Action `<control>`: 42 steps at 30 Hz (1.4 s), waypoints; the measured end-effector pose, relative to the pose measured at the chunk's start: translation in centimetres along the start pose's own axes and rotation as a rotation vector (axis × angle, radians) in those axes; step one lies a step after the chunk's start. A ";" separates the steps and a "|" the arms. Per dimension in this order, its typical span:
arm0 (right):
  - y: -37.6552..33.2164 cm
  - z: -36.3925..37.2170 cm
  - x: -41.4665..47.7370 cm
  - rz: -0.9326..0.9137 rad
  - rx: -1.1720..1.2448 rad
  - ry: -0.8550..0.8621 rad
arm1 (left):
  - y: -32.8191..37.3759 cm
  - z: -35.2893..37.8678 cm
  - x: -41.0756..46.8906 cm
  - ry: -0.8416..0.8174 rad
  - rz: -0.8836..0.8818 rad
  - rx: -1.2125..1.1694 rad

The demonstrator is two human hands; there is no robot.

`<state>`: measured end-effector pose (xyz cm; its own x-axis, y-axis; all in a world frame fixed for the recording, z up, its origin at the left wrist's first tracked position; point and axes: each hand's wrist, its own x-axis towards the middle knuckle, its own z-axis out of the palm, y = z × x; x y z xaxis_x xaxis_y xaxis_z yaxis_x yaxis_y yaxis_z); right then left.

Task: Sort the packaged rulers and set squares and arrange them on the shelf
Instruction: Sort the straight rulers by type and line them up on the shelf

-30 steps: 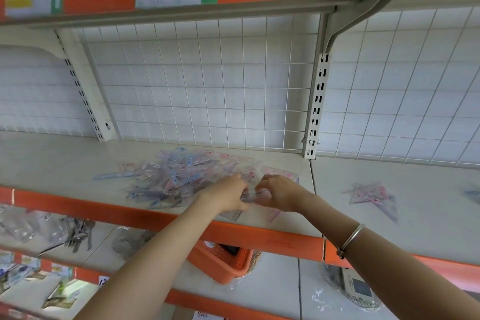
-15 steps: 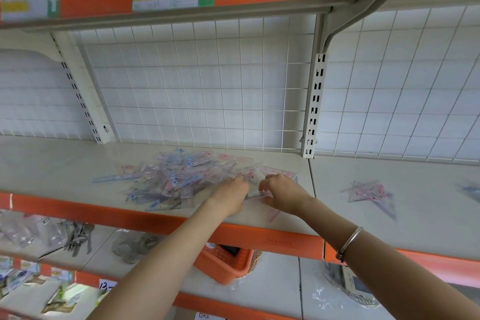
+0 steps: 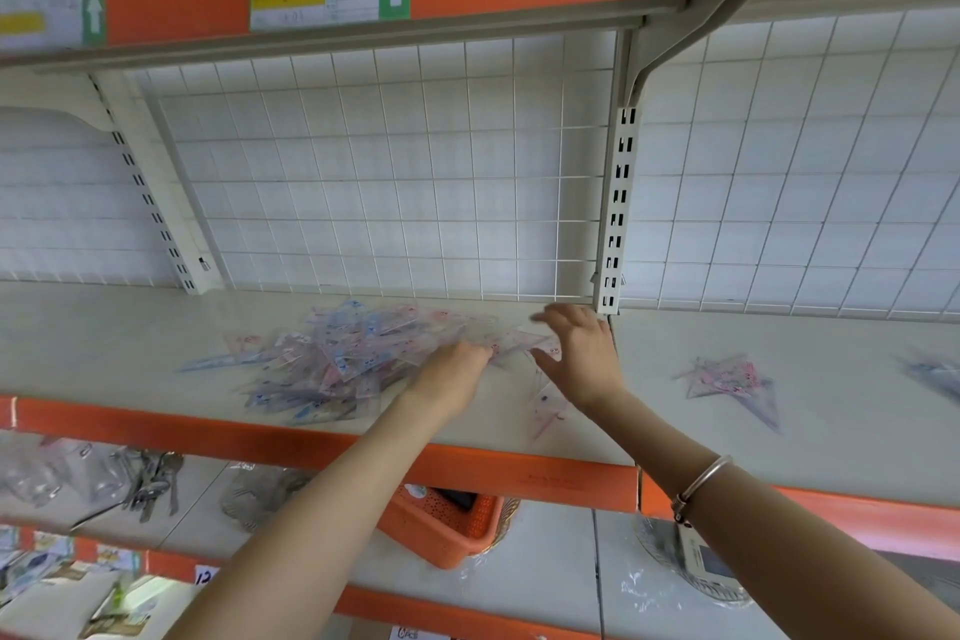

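On the cream shelf lies a loose pile of packaged rulers and set squares, blue and pink in clear wrappers, crossing each other in many directions, in the left section near the middle. The left hand rests at the right edge of this pile with the back of the hand up. Its fingers bend down onto the packages and are hidden from the camera, so I cannot tell if they grip one or only touch. The right hand is just beside it, in front of the slotted upright post. Its fingers are spread and almost straight, holding nothing, above a pink set square package that lies between the two hands. This hand is blurred. A silver bracelet sits on the right forearm. One more clear package lies near the front edge of the shelf, partly under the right wrist. In the right section of the shelf, well apart from the pile, there is a small stack of pink set squares, and at the far right edge some blue packages that are too blurred to name. Behind the shelf stands a white wire grid. On the shelf below, an orange basket shows under the arms.
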<state>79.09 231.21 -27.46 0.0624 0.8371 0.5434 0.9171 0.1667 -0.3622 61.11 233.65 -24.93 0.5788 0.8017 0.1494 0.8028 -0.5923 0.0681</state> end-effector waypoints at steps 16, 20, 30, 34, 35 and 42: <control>-1.1 -1.2 0.8 0.348 0.652 -0.052 | 0.4 -1.2 3.1 0.244 -0.403 -1.223; -1.8 -1.8 0.7 0.364 0.758 -0.214 | 1.3 -1.3 3.0 0.259 -0.480 -1.487; -2.0 -3.1 0.5 0.491 0.943 -0.418 | 2.6 -1.2 3.0 0.198 -0.448 -1.730; -1.0 -3.8 0.3 0.541 0.942 -0.383 | 3.2 -1.0 3.6 0.142 -0.403 -1.712; -0.6 -4.0 0.1 0.552 0.948 -0.353 | 3.5 -0.9 3.8 0.126 -0.398 -1.708; 5.2 -6.3 -1.1 0.734 0.791 -0.061 | 6.7 -0.1 5.4 -0.019 -0.380 -1.746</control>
<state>86.30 227.91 -25.21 0.4531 0.8907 -0.0365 0.1485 -0.1158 -0.9821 69.62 234.01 -23.56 0.4277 0.8944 -0.1310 -0.1808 0.2266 0.9570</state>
